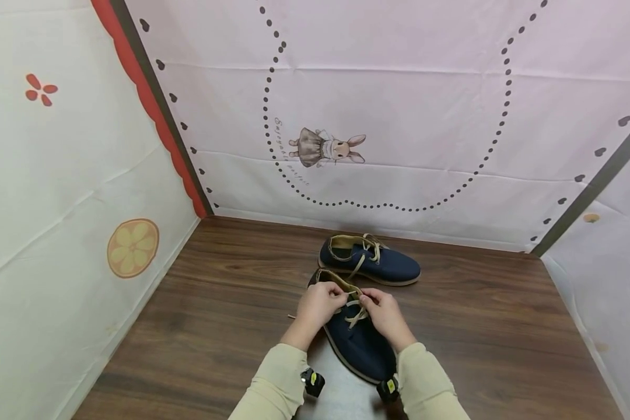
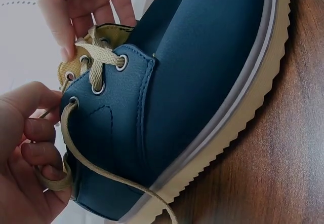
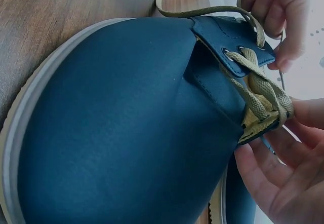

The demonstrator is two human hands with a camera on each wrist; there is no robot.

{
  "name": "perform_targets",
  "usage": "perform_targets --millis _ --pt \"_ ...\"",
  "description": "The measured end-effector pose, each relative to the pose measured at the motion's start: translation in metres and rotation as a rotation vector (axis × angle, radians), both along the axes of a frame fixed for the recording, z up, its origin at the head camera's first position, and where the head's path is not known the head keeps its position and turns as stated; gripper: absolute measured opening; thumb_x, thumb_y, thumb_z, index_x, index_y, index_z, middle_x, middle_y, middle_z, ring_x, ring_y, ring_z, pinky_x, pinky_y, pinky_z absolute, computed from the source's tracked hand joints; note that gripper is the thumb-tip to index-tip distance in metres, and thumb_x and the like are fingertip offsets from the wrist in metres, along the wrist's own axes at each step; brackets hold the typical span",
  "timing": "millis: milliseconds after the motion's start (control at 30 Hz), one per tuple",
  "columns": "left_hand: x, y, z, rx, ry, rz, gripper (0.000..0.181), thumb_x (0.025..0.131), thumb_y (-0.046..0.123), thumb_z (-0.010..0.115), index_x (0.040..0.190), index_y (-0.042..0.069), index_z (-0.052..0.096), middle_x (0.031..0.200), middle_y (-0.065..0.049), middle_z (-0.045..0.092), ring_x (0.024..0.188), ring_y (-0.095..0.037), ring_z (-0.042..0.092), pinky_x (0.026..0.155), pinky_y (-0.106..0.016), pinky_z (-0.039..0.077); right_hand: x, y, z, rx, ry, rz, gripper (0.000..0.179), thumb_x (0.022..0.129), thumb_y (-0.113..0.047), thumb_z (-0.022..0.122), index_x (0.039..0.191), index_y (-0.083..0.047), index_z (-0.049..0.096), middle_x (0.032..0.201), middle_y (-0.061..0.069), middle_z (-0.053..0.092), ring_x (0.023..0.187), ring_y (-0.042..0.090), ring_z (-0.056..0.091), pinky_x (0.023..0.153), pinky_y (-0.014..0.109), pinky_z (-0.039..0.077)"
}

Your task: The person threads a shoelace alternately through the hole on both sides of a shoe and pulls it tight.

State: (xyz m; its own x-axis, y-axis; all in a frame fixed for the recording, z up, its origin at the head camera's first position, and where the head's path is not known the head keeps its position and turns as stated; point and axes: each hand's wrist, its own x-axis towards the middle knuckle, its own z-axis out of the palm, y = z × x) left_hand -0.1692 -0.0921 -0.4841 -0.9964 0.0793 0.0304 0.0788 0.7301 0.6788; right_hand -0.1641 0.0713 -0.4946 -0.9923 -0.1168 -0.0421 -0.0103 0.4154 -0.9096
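Observation:
A navy blue lace-up shoe (image 1: 354,344) sits with its toe toward me, a beige lace (image 1: 354,319) threaded through several of its metal eyelets. My left hand (image 1: 316,304) is at the shoe's opening and pinches the lace between thumb and forefinger. In the left wrist view its other fingers curl round a loop of that lace, while a loose lace tail (image 2: 121,179) hangs down over the shoe's side. Across the opening, my right hand (image 1: 384,315) grips the opposite eyelet flap (image 3: 260,132), thumb at its top edge and fingers beneath.
A matching navy shoe (image 1: 394,267) lies sideways just behind, its lace loosely threaded. Beneath the near shoe is a pale grey surface (image 1: 338,364). Dark brown wood-grain flooring (image 1: 231,303) surrounds both, bounded by printed cloth walls (image 1: 399,146) at the back and sides.

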Motion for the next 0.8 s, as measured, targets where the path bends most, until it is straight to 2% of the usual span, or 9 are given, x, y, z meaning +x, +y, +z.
perform_targets --millis 167,433,800 --pt "0.0002 0.0025 0.0006 -0.016 0.000 -0.027 0.009 0.081 0.024 0.066 0.075 0.019 0.069 0.057 0.011 0.054 0.048 -0.007 0.046 0.047 -0.025 0.037 -0.0008 0.0007 -0.0009 -0.005 -0.004 0.001 0.022 0.093 -0.007 0.055 0.109 0.004 0.064 0.090 0.010 0.066 0.079 0.015 0.057 0.069 0.028 0.045" --pt "-0.0011 0.0069 0.0016 -0.013 -0.002 0.050 0.008 0.078 0.023 0.064 0.072 0.018 0.066 0.055 0.010 0.054 0.047 -0.009 0.047 0.048 -0.026 0.038 0.0006 0.0003 0.0005 -0.005 -0.011 0.005 0.021 0.092 -0.007 0.055 0.109 0.004 0.064 0.089 0.010 0.066 0.077 0.015 0.056 0.068 0.028 0.045" --pt "-0.0015 0.0090 -0.0001 -0.033 -0.008 0.046 0.008 0.077 0.024 0.065 0.070 0.020 0.065 0.061 0.010 0.056 0.050 -0.010 0.047 0.049 -0.026 0.038 -0.0006 0.0016 0.0009 0.002 -0.002 0.009 0.021 0.092 -0.006 0.056 0.109 0.003 0.064 0.091 0.010 0.066 0.076 0.015 0.056 0.067 0.028 0.045"
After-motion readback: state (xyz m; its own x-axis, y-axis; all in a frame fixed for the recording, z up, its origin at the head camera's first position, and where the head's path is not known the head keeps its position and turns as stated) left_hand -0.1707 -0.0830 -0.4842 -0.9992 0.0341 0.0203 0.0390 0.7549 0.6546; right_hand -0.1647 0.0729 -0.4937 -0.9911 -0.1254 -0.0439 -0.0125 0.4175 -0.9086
